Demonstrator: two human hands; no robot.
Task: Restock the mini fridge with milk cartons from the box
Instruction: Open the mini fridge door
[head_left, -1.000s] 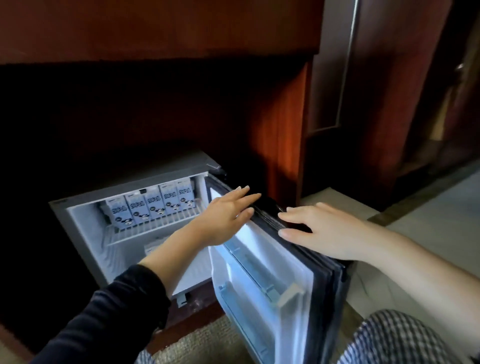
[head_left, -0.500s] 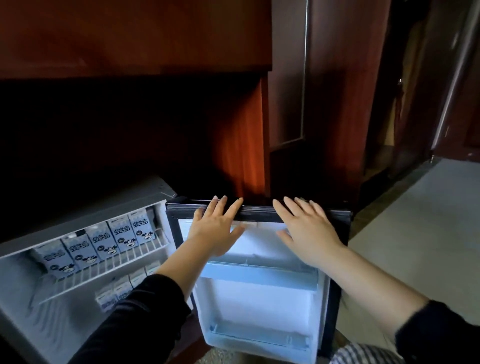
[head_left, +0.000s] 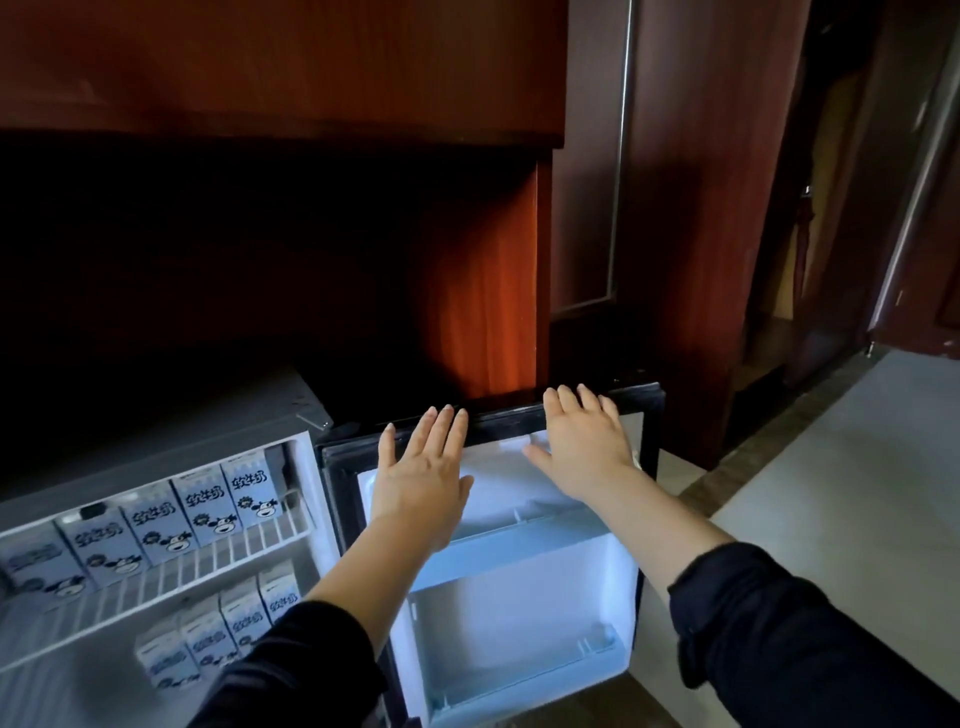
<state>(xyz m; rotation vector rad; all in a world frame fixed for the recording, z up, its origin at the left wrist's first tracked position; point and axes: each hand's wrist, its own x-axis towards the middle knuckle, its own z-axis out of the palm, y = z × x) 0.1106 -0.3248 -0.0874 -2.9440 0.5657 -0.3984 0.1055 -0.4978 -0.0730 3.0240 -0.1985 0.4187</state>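
Note:
The mini fridge (head_left: 156, 431) stands open at the lower left under a wooden cabinet. Several pale blue milk cartons (head_left: 202, 506) with a cow picture stand in a row on its upper wire shelf. More milk cartons (head_left: 228, 623) stand on the level below. The fridge door (head_left: 519, 597) is swung wide open, its white inner side facing me. My left hand (head_left: 421, 478) lies flat with straight fingers against the door's top edge. My right hand (head_left: 584, 441) lies flat on the same edge, further right. Neither hand holds anything. No box is in view.
A reddish wooden cabinet panel (head_left: 483, 291) rises right behind the door. Dark wooden doors and a metal trim (head_left: 621, 156) stand further right. Pale floor tiles (head_left: 831, 493) spread out at the right.
The view has turned right and the door has swung wider, its inner side facing me. Both hands stay flat on its top edge, now a little further apart.

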